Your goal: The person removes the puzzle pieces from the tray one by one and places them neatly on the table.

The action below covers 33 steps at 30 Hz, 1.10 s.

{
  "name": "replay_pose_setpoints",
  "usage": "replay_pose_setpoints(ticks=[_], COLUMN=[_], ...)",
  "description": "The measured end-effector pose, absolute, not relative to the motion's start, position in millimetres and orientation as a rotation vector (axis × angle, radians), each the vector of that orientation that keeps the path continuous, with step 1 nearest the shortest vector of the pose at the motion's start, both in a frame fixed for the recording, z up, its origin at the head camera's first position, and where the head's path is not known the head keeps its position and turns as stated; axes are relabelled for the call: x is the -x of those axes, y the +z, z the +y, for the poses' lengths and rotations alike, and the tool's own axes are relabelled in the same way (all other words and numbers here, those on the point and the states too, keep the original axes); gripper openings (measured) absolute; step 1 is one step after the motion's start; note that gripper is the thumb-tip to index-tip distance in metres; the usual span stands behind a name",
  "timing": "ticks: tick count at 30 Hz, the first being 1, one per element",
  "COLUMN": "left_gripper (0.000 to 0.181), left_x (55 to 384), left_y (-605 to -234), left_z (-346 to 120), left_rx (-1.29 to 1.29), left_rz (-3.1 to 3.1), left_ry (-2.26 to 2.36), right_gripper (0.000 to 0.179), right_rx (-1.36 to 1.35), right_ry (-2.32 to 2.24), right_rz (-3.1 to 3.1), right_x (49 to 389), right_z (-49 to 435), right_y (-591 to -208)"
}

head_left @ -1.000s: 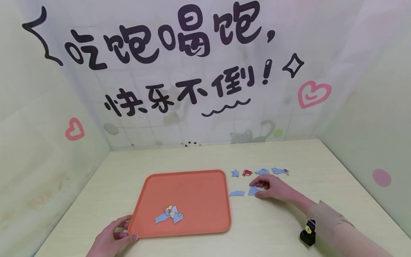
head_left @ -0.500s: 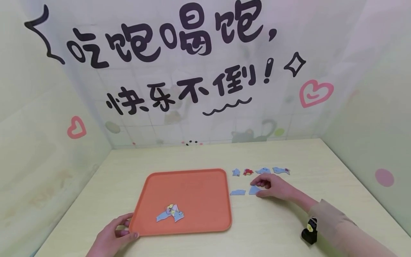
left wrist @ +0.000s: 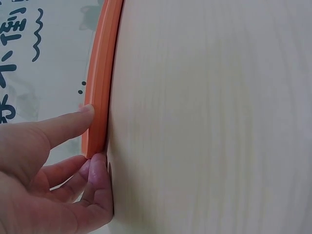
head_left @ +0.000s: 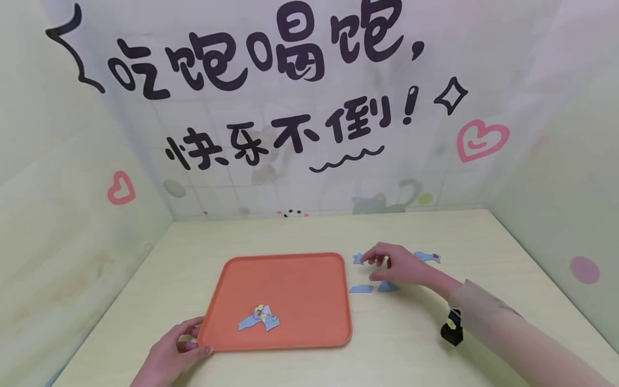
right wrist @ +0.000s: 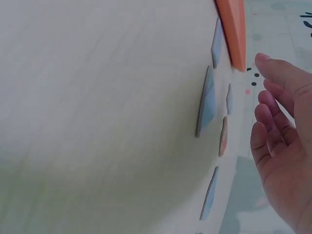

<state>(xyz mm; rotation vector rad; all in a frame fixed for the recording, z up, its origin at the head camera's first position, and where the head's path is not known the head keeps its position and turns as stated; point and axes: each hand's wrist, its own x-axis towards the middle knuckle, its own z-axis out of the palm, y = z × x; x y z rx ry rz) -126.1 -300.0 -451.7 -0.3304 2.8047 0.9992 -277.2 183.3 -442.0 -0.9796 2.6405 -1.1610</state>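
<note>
Head view: blue strip (head_left: 361,288), long axis sideways; left fingers (head_left: 186,326) grip tray (head_left: 309,301); right fingers (head_left: 380,250) released

The pale wood-grained bench (head_left: 406,338) is backed by a whitish wall (head_left: 508,59), on which black Chinese lettering (head_left: 296,129), a grey cat (head_left: 371,206) and a smiling pink heart (head_left: 479,143) are printed.

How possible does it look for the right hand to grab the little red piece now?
Probably yes: the right hand hovers close by, holding nothing, and the right wrist view shows the red piece lying on the table with no other piece on top of it.
</note>
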Motion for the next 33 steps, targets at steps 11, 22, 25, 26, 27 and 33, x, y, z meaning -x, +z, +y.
replay_pose_setpoints(ticks=[11, 22, 25, 26, 27, 33], left_gripper=[0.080, 0.080, 0.080, 0.080, 0.080, 0.081], left_x=[126, 126, 126, 126, 126, 128], left_y=[-450, -450, -450, -450, -450, -451], left_z=[-298, -299, -300, -300, -300, -300], left_rx=[0.347, 0.337, 0.335, 0.338, 0.341, 0.360], left_rz=[2.809, 2.807, 2.808, 2.807, 2.807, 2.798], left_ry=[0.997, 1.008, 1.007, 1.004, 1.001, 0.990], right_gripper=[0.039, 0.046, 0.051, 0.053, 0.054, 0.060], right_rx=[1.181, 1.251, 1.295, 1.305, 1.318, 1.401], right_ry=[-1.141, -1.029, -0.980, -0.963, -0.946, -0.867], right_rz=[2.519, 2.384, 2.338, 2.323, 2.310, 2.245], right_x=[291, 288, 287, 286, 285, 281], right_z=[120, 59, 44, 39, 34, 11], right_y=[-431, -418, -417, -417, -416, -418])
